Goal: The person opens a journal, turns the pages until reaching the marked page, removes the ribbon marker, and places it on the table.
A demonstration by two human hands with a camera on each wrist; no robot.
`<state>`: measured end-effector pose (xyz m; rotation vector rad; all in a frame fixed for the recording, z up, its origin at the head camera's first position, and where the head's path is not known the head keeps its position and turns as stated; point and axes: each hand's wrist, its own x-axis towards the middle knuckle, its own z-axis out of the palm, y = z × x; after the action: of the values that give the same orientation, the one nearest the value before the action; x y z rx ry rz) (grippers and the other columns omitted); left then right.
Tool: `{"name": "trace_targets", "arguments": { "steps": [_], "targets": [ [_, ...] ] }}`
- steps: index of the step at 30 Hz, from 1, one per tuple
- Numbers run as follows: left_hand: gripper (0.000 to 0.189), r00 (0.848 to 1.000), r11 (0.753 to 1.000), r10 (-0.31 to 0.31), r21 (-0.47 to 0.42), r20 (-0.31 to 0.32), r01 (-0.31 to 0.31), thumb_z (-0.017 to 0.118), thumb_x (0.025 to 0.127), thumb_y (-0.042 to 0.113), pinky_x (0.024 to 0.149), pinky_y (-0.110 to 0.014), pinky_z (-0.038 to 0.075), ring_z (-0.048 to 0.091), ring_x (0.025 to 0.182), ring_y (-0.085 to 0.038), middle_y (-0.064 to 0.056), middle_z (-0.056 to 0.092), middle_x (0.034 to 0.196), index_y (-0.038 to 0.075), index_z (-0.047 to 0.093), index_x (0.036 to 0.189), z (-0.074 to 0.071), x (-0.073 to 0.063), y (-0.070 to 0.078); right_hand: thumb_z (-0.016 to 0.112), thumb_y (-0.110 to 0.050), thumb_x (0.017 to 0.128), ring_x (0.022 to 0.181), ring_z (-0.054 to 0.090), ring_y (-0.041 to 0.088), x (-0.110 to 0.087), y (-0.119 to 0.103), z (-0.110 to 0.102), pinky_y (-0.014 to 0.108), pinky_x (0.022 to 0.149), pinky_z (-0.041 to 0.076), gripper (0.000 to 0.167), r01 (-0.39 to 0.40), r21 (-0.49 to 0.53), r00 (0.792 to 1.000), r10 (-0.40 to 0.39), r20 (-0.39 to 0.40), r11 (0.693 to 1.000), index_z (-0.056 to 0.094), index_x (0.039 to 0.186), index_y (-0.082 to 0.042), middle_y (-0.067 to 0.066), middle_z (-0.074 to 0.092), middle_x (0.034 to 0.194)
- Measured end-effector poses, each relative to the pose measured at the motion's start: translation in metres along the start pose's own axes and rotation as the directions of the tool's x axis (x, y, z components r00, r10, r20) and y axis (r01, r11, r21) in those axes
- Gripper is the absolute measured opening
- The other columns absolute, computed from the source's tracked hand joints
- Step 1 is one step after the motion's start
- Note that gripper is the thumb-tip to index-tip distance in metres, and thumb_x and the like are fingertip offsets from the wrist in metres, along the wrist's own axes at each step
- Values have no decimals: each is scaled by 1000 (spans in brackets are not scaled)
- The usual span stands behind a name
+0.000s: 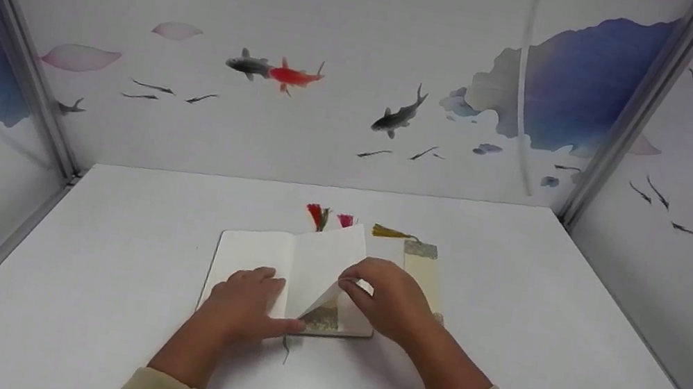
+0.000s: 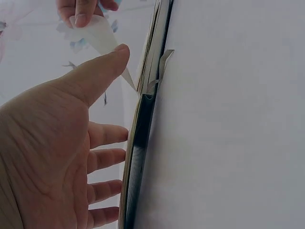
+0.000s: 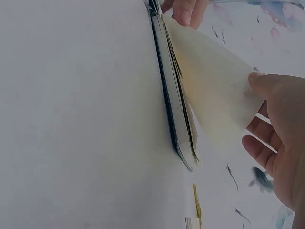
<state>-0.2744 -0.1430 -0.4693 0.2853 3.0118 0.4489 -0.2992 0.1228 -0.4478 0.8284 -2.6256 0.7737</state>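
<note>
An open notebook [image 1: 253,246] with blank pages lies on the white table. My left hand [image 1: 239,307] rests on its left page, fingers spread, thumb reaching across the lower end of the fold. My right hand [image 1: 395,301] pinches the lower outer corner of a right-hand page [image 1: 330,248] between thumb and fingers. That page [image 3: 214,86] is lifted and slants up from the book in the right wrist view. Under it shows a patterned grey-green piece [image 1: 324,317], the rest of it hidden. A thin ribbon [image 2: 166,62] hangs from the notebook's lower edge.
A cream bookmark [image 1: 423,274] with patterned ends and a yellow tassel [image 1: 393,233] lies right of the notebook. A red and green tassel [image 1: 315,213] and a pink tassel [image 1: 345,220] stick out past its top edge. Printed walls [image 1: 300,137] enclose the table.
</note>
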Motion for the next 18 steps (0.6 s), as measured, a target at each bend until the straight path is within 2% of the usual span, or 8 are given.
{"name": "trace_targets", "arguments": {
  "steps": [4, 8, 14, 18],
  "targets": [
    [103, 999, 999, -3, -34, -40, 2, 70, 81, 82, 119, -65, 45, 49, 151, -41, -14, 52, 164, 11, 58, 154, 0, -2, 2, 76, -25, 101, 107, 73, 10, 0, -6, 0, 34, 95, 63, 9, 101, -8, 991, -101, -91, 995, 80, 110, -25, -12, 80, 106],
    [104, 999, 999, -12, -39, -51, 10, 71, 82, 81, 119, -65, 45, 48, 151, -42, -14, 51, 164, 10, 55, 156, 0, -2, 4, 77, -23, 101, 107, 74, 9, 0, -8, 1, 32, 93, 63, 11, 140, -24, 980, -141, -136, 990, 81, 111, -24, -12, 80, 106],
    [100, 997, 998, -32, -65, -69, 27, 72, 85, 76, 121, -64, 44, 48, 152, -41, -12, 53, 163, 11, 51, 160, 3, 0, 6, 79, -18, 99, 109, 73, 8, 0, -7, 1, 28, 94, 63, 16, 140, -14, 975, -141, -172, 990, 80, 112, -26, -12, 78, 110],
    [97, 995, 997, -43, -68, -90, 37, 74, 88, 70, 121, -62, 45, 50, 150, -39, -10, 55, 162, 14, 47, 162, 3, 1, 6, 80, -16, 97, 113, 71, 7, 1, -5, 0, 28, 95, 63, 21, 107, 4, 977, -104, -184, 994, 77, 115, -27, -11, 74, 116]
  ]
}}
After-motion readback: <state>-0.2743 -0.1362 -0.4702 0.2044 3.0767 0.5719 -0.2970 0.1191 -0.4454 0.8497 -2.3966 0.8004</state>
